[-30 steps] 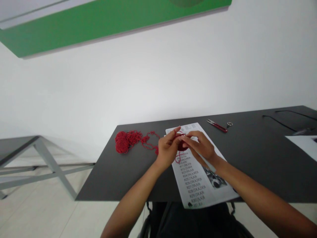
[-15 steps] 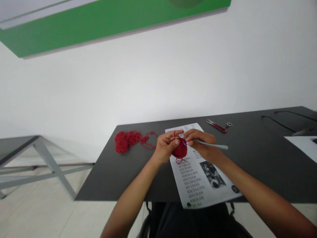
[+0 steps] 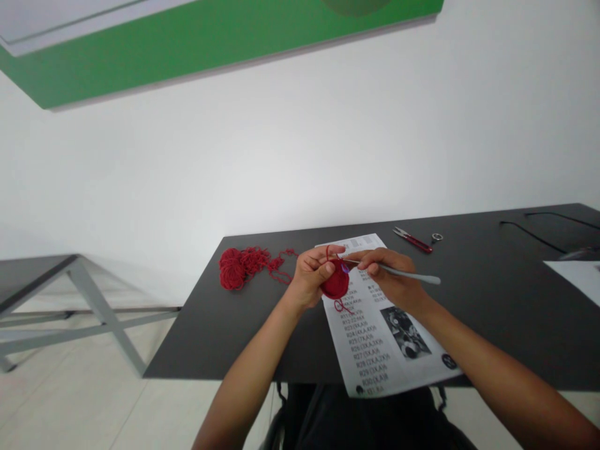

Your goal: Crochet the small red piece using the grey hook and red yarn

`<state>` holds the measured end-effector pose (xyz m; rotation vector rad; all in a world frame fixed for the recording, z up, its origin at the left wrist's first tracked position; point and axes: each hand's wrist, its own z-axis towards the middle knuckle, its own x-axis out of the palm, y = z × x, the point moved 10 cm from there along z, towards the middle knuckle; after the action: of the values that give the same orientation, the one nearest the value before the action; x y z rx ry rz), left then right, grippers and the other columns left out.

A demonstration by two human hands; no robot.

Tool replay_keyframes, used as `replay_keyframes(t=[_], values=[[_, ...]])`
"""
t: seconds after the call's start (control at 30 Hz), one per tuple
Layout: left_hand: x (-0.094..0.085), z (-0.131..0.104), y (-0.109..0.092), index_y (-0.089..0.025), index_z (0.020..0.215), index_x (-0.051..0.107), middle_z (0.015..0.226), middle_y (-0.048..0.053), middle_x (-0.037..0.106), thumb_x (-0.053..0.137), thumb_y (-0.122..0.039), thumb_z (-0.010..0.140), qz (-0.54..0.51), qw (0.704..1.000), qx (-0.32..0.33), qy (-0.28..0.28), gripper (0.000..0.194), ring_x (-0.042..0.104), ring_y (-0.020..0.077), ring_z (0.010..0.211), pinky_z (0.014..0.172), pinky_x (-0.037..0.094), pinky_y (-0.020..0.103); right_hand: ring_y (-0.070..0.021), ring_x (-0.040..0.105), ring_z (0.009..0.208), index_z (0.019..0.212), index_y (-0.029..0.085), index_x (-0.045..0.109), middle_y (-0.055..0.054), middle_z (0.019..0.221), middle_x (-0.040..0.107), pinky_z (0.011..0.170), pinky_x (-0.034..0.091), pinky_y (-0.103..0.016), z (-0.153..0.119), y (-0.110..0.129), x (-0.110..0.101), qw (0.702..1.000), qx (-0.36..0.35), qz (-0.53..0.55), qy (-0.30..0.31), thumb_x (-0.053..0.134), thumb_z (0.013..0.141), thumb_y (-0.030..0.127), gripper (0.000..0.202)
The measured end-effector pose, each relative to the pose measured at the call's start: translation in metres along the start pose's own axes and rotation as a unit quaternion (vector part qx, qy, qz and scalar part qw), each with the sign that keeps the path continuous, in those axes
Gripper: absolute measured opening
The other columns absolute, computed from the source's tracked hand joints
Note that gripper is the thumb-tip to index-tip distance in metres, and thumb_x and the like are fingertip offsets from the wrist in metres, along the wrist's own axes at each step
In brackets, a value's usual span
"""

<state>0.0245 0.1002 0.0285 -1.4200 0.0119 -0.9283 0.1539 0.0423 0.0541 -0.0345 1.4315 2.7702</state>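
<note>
Between thumb and fingers, my left hand (image 3: 310,275) grips a round red crochet piece (image 3: 335,282), with a strand of yarn looped over the index finger. A small purple stitch marker (image 3: 345,267) hangs at the piece's upper right edge, and a loose yarn tail dangles below. My right hand (image 3: 391,273) is closed around a crochet hook (image 3: 412,275) with a grey handle. The hook's thin metal shaft points left to the top edge of the piece. Whether its tip sits inside a stitch is too small to tell.
A red yarn ball (image 3: 233,270) with loose tangled strands lies on the dark table (image 3: 201,337) to the left. Beneath my hands is a printed pattern sheet (image 3: 347,350). Red thread snips (image 3: 413,240), a small ring (image 3: 437,237), glasses (image 3: 534,234) and another paper (image 3: 574,275) lie right.
My right hand has drawn slightly right with the hook, showing more of its shaft. The crochet piece has shifted a little left and tilted in my left hand.
</note>
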Motion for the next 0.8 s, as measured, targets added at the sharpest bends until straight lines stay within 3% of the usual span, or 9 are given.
replay_keyframes(t=[0.17, 0.3, 0.43, 0.53, 0.67, 0.8], values=[[0.003, -0.002, 0.002, -0.015, 0.093, 0.077, 0.082, 0.006, 0.08, 0.096, -0.042, 0.058, -0.033, 0.999, -0.017, 0.003, 0.048, 0.074, 0.0153, 0.068, 0.067, 0.057, 0.023, -0.0279, 0.076, 0.106, 0.087, 0.025, 0.071, -0.007, 0.111, 0.082, 0.092, 0.06, -0.044, -0.003, -0.02, 0.005, 0.993, 0.057, 0.105, -0.007, 0.07, 0.089, 0.053, 0.028], [0.009, -0.003, 0.005, -0.015, 0.091, 0.075, 0.079, 0.005, 0.079, 0.097, -0.042, 0.058, -0.07, 0.996, -0.044, 0.025, 0.048, 0.074, 0.0143, 0.065, 0.065, 0.058, 0.022, -0.0278, 0.077, 0.102, 0.087, 0.025, 0.071, -0.006, 0.109, 0.082, 0.092, 0.06, -0.046, -0.004, -0.02, 0.017, 0.976, 0.078, 0.203, 0.002, 0.073, 0.088, 0.05, 0.025], [0.013, -0.006, 0.01, -0.017, 0.086, 0.074, 0.072, 0.002, 0.077, 0.098, -0.038, 0.056, -0.119, 0.989, -0.069, 0.045, 0.043, 0.071, 0.013, 0.057, 0.057, 0.056, 0.02, -0.0241, 0.079, 0.088, 0.084, 0.026, 0.07, -0.004, 0.105, 0.082, 0.082, 0.064, -0.042, -0.003, -0.017, 0.026, 0.955, 0.1, 0.278, 0.0, 0.075, 0.087, 0.048, 0.023], [0.01, -0.008, 0.018, -0.019, 0.088, 0.075, 0.08, 0.004, 0.079, 0.097, -0.038, 0.057, -0.123, 0.987, -0.088, 0.046, 0.043, 0.071, 0.0129, 0.059, 0.055, 0.053, 0.018, -0.0176, 0.078, 0.076, 0.083, 0.026, 0.07, -0.001, 0.1, 0.082, 0.076, 0.063, -0.034, -0.002, -0.02, 0.029, 0.941, 0.118, 0.318, -0.003, 0.074, 0.088, 0.048, 0.023], [0.003, -0.003, 0.016, -0.018, 0.097, 0.077, 0.085, 0.007, 0.08, 0.094, -0.043, 0.062, -0.034, 0.998, -0.045, 0.038, 0.047, 0.071, 0.0145, 0.063, 0.062, 0.055, 0.023, -0.013, 0.072, 0.067, 0.079, 0.027, 0.07, 0.003, 0.09, 0.081, 0.067, 0.061, -0.028, 0.001, -0.034, 0.025, 0.931, 0.132, 0.339, -0.031, 0.077, 0.085, 0.049, 0.024], [-0.001, 0.004, 0.002, -0.015, 0.102, 0.079, 0.09, 0.01, 0.081, 0.093, -0.038, 0.065, 0.117, 0.993, 0.017, 0.014, 0.045, 0.075, 0.0202, 0.076, 0.074, 0.057, 0.03, -0.0154, 0.071, 0.071, 0.081, 0.028, 0.072, 0.002, 0.084, 0.079, 0.068, 0.059, -0.03, 0.002, -0.039, 0.007, 0.961, 0.107, 0.238, -0.086, 0.081, 0.08, 0.052, 0.026]])
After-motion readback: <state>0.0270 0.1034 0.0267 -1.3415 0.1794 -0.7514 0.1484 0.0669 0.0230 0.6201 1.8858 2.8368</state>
